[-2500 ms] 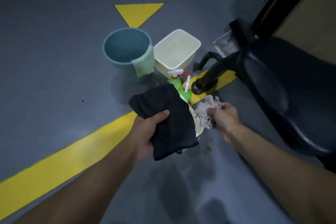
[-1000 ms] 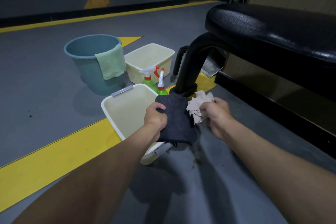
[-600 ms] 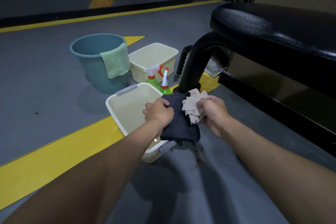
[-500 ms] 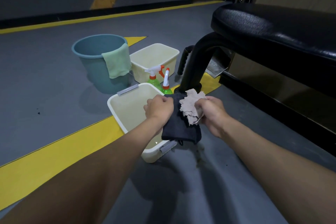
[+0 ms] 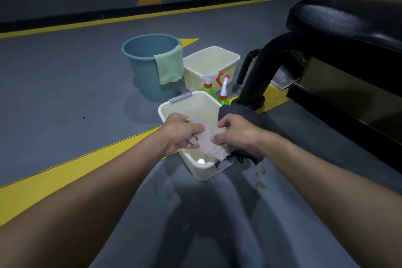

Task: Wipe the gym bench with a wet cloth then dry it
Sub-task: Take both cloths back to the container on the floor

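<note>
Over the near cream tub (image 5: 202, 175), on the grey floor (image 5: 65, 98) beside the gym bench (image 5: 348, 22), two bare hands hold a pale cloth (image 5: 208, 141) stretched between them. The cloth is tattered, with ragged edges. The fingers (image 5: 193, 131) of the left hand (image 5: 180, 132) are curled and pinch its left side. The right hand (image 5: 239, 135) grips its right side with bent fingers. A dark cloth (image 5: 239, 113) wraps behind and below the right hand, with one corner hanging under the wrist. The hand hides how it is held.

The tub sits partly on a broad yellow line (image 5: 65, 172) painted across the floor. A small bright reflection shows inside it at the near end, and a grey handle sits at each end.

The bench's black padded top fills the upper right and is cut off by the right edge. Its curved black leg (image 5: 256, 76) comes down to the floor just past the tub.

Two green spray bottles (image 5: 208, 87) with white and orange triggers stand just behind the tub's far rim. The tub hides most of their bodies, so any label is out of sight. Behind them is a second cream basket (image 5: 211, 65). To its left stands a blue bucket (image 5: 148, 72) with a light green cloth (image 5: 169, 67) draped over its rim. Objects in the dim top right corner are too dark to make out.
</note>
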`<state>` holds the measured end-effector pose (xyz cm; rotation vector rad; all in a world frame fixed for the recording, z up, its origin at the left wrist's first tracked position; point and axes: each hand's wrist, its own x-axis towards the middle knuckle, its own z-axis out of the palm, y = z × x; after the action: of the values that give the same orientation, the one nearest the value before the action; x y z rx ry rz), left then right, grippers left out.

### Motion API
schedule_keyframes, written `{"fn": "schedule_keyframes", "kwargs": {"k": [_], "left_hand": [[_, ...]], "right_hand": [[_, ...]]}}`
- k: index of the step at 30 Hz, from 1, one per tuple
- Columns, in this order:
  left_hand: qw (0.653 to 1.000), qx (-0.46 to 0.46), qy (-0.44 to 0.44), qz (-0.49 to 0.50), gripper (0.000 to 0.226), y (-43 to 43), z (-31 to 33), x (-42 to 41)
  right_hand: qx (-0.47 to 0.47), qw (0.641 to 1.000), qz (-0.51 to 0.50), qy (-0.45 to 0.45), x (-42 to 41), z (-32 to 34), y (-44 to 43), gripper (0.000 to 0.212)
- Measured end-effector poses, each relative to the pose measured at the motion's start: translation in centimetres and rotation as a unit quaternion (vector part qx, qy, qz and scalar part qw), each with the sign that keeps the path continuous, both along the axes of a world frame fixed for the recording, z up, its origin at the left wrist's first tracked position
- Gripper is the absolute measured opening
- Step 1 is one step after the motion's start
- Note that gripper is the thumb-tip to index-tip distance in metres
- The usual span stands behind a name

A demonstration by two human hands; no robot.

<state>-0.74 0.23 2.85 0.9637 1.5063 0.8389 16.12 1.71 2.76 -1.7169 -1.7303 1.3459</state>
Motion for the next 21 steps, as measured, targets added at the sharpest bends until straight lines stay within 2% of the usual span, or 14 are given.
{"fn": "schedule_keyframes", "kwargs": {"k": [3, 8, 12, 15, 18, 21], "left_hand": [[0.999, -0.04, 0.023, 0.004, 0.015, -1.8, -1.4, -1.3], [0.996, -0.061, 0.067, 0.001, 0.006, -3.7, -3.2, -2.1], [0.995, -0.032, 0.097, 0.016, 0.021, -4.2, -3.6, -1.9], [0.991, -0.006, 0.129, 0.032, 0.03, -4.5, -3.5, -1.5], [0.993, -0.028, 0.113, 0.026, 0.019, -4.6, -3.5, -1.2], [0.991, -0.035, 0.125, 0.037, 0.022, -4.4, -3.4, -1.3]], "right_hand": [[0.082, 0.98, 0.083, -0.161, -1.8, -0.2, -0.7, 0.039], [0.14, 0.944, 0.16, -0.253, -3.4, -1.3, -2.3, 0.026], [0.216, 0.886, 0.201, -0.357, -3.4, -1.3, -3.3, 0.024], [0.222, 0.885, 0.198, -0.358, -3.4, -1.4, -3.6, 0.029], [0.219, 0.89, 0.197, -0.348, -3.2, -1.6, -3.5, 0.033], [0.21, 0.896, 0.189, -0.343, -2.9, -1.3, -3.3, 0.034]]}}
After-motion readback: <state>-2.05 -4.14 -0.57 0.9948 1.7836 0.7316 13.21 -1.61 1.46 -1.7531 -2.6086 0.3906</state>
